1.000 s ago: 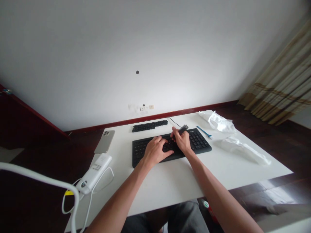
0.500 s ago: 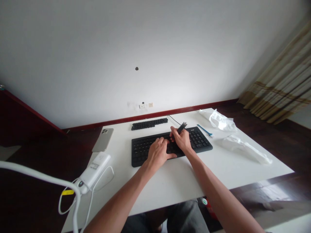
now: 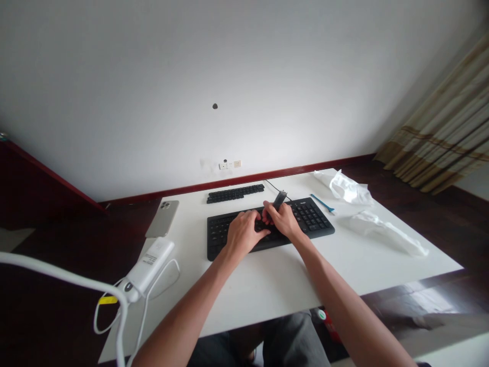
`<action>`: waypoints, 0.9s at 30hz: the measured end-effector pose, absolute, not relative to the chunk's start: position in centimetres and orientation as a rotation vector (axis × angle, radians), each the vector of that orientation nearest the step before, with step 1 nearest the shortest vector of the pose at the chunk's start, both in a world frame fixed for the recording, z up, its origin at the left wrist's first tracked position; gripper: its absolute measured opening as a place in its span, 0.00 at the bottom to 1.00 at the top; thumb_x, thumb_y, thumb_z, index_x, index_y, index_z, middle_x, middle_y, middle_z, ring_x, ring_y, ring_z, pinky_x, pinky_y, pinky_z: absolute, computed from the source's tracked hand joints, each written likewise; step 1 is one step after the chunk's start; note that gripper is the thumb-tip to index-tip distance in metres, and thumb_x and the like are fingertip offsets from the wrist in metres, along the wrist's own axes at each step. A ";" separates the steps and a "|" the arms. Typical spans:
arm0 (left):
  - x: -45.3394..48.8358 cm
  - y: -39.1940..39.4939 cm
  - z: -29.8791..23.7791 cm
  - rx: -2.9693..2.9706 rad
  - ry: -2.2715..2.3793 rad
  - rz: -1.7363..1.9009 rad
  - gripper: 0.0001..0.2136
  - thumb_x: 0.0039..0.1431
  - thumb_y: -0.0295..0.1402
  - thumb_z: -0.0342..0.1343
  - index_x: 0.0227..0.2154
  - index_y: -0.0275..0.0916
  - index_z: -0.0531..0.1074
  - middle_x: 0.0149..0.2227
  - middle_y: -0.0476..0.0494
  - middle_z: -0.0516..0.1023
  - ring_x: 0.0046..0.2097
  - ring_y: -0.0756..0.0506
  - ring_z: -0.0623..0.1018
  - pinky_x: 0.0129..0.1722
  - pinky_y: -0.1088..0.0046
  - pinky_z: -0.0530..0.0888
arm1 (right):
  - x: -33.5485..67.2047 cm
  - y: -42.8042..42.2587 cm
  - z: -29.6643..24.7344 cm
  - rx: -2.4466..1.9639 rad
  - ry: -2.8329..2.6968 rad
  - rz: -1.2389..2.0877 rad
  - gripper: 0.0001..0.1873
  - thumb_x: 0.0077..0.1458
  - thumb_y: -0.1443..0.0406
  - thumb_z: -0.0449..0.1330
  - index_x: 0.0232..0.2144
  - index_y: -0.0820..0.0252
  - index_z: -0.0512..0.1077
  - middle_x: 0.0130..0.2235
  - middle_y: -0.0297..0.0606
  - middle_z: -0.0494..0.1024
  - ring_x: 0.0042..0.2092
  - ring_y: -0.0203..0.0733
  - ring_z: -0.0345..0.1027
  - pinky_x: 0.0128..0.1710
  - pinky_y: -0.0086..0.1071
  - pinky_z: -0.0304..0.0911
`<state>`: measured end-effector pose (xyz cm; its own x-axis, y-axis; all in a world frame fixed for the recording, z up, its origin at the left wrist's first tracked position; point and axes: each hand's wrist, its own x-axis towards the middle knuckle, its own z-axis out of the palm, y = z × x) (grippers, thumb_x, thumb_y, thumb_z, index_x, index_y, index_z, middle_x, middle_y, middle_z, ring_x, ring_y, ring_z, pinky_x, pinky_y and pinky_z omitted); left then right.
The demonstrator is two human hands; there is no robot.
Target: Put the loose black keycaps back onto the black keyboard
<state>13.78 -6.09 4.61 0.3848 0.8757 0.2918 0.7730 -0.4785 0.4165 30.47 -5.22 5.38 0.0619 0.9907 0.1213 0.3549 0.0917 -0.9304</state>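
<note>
A black keyboard (image 3: pixel 317 219) lies on the white table, with both hands over its middle. My left hand (image 3: pixel 244 232) rests on its keys, fingers curved and the thumb held apart from them. Close beside it, my right hand (image 3: pixel 282 216) is closed around a slim dark tool (image 3: pixel 280 198) whose greyish end points up and away. The tool's lower end is hidden by the fingers, so its exact kind does not show. Behind the keyboard, black keycaps (image 3: pixel 236 194) lie in neat rows.
A blue stick-like tool (image 3: pixel 323 204) lies right of the keyboard, near crumpled white plastic wrapping (image 3: pixel 344 188). At left are a phone (image 3: pixel 163 219) and a white device (image 3: pixel 151 262) with a cord. A white curved tube (image 3: pixel 76 279) crosses the lower left.
My left thumb has drawn in toward the fingers, and the hand has shifted slightly left. My right hand and the dark tool have moved a little left.
</note>
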 end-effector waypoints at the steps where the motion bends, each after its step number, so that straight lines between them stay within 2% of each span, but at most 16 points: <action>1: 13.6 -5.8 4.5 2.429 1.479 0.717 0.18 0.51 0.41 0.73 0.40 0.43 0.74 0.40 0.47 0.80 0.45 0.42 0.78 0.44 0.67 0.73 | 30.4 -5.2 5.4 -1.424 -1.465 0.867 0.27 0.65 0.50 0.54 0.19 0.58 0.74 0.22 0.37 0.78 0.24 0.40 0.72 0.31 0.30 0.66; 7: 13.6 -5.6 3.8 2.403 1.441 0.681 0.09 0.57 0.39 0.70 0.40 0.46 0.81 0.39 0.47 0.79 0.45 0.43 0.78 0.46 0.68 0.73 | 30.5 -5.5 5.7 -1.438 -1.549 0.817 0.26 0.66 0.53 0.54 0.20 0.57 0.74 0.22 0.35 0.78 0.26 0.40 0.73 0.35 0.30 0.66; 14: 13.7 -5.6 3.4 2.378 1.411 0.697 0.06 0.60 0.36 0.66 0.39 0.45 0.81 0.39 0.47 0.80 0.44 0.44 0.78 0.47 0.69 0.73 | 30.7 -5.6 5.9 -1.401 -1.654 0.785 0.25 0.66 0.54 0.53 0.19 0.56 0.73 0.23 0.34 0.79 0.28 0.41 0.75 0.37 0.31 0.65; 22: 14.0 -5.5 2.9 2.321 1.459 0.725 0.04 0.60 0.37 0.67 0.34 0.43 0.82 0.33 0.48 0.80 0.36 0.46 0.77 0.37 0.71 0.70 | 31.2 -5.1 5.2 -1.336 -1.603 0.905 0.26 0.66 0.52 0.52 0.21 0.57 0.74 0.23 0.35 0.78 0.27 0.40 0.71 0.34 0.31 0.66; 27: 13.9 -5.4 2.8 2.293 1.439 0.723 0.05 0.62 0.38 0.65 0.34 0.43 0.82 0.34 0.47 0.81 0.36 0.46 0.77 0.36 0.72 0.69 | 31.0 -5.3 5.6 -1.347 -1.675 0.818 0.25 0.66 0.54 0.52 0.20 0.57 0.72 0.23 0.34 0.77 0.28 0.39 0.71 0.36 0.31 0.65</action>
<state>13.90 -5.37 2.78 0.3584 0.9025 0.2388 0.7306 -0.4304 0.5301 31.01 -5.33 5.58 -0.0950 0.9760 0.1959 0.4454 0.2177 -0.8685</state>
